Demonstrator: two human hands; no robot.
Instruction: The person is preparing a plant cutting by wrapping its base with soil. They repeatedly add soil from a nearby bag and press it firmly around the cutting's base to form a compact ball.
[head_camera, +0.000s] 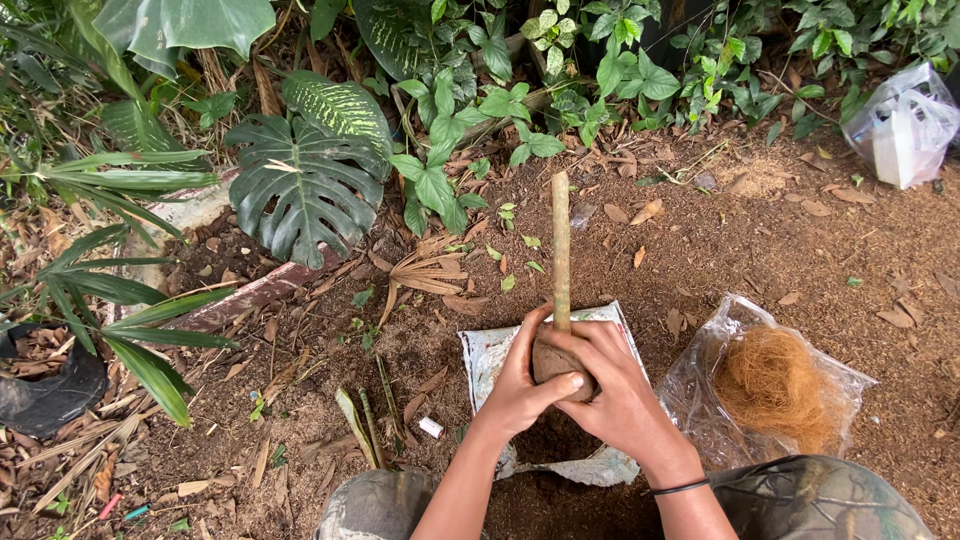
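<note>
Rough, matt brown ball of soil (555, 362), crumbly on the surface, pressed between both bare hands, left (522, 385) and right (612, 385). Out of the ball, a dry wooden stick (560, 250), pale and matt, bark slightly coarse. Under the ball, a crinkled plastic sheet (490, 350), whitish and dirty. Right of the ball, a clear glossy plastic bag (730, 330) with dry, hairy orange-brown fibre (775, 385). Around the ball, loose matt ground (720, 240), dry leaves.
</note>
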